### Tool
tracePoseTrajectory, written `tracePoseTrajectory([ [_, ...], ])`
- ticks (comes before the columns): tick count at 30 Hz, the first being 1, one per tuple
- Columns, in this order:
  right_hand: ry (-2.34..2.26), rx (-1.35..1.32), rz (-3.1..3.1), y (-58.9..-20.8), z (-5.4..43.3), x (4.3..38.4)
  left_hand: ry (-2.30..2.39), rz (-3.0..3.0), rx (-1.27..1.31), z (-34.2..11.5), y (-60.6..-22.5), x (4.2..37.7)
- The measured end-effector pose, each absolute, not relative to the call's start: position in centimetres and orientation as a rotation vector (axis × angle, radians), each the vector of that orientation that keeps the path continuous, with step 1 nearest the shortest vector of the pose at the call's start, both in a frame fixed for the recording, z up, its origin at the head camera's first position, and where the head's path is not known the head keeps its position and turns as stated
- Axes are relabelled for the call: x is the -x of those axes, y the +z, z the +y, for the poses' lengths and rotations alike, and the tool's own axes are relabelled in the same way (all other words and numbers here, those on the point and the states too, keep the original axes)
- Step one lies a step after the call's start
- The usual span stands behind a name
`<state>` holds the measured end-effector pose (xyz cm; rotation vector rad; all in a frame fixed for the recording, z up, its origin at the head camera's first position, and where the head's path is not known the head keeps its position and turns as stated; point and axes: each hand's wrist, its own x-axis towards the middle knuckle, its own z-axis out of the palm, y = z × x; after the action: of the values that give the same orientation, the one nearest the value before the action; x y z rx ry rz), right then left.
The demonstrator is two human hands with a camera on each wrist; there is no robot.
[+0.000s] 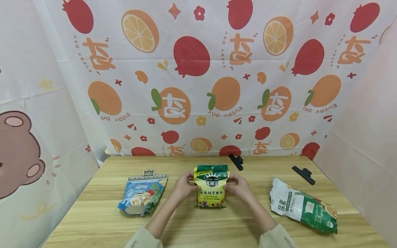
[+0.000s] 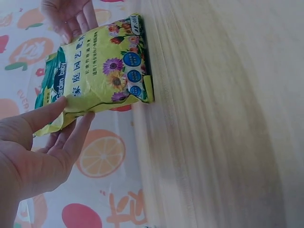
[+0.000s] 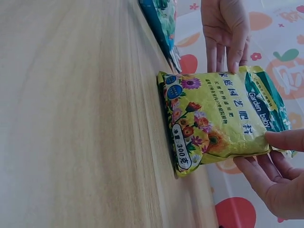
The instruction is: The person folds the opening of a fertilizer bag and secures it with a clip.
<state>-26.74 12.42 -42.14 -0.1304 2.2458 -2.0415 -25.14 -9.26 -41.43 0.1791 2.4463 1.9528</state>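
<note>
A yellow and green fertilizer bag [image 1: 212,189] stands upright at the middle of the table, its printed front facing me. My left hand [image 1: 184,186] pinches its left edge, thumb on the front and fingers behind. On the opposite edge my right hand [image 1: 238,187] pinches it in the same way. The left wrist view shows flowers printed along the bottom of the fertilizer bag [image 2: 107,66], which meets the wooden surface. In the right wrist view, the thumb of the right hand [image 3: 280,175] lies on the bag's front near the green top.
A blue food bag [image 1: 142,194] with a decorated clip [image 1: 149,174] along its top lies at the left. To the right lies a white and green bag [image 1: 304,206]. Two black clips [image 1: 236,162] [image 1: 304,174] rest toward the back. A fruit-print cloth [image 1: 198,86] hangs behind the table.
</note>
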Motion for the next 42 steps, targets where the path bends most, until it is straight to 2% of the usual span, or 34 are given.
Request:
tracePoseTrajectory([
  [15,-2.015,0.201,2.202,-42.2,13.0,25.8,1.957,2.348,-0.306,-10.2,-41.0,24.2],
  [25,-1.978,0.252,2.196,-41.0,13.1,24.7,1.913,2.311,-0.316,-10.7,-40.6,23.8],
  [42,-1.970,0.265,2.226,-41.7,12.8,24.6,1.951,2.273,-0.320,-10.4,-40.6,23.5],
])
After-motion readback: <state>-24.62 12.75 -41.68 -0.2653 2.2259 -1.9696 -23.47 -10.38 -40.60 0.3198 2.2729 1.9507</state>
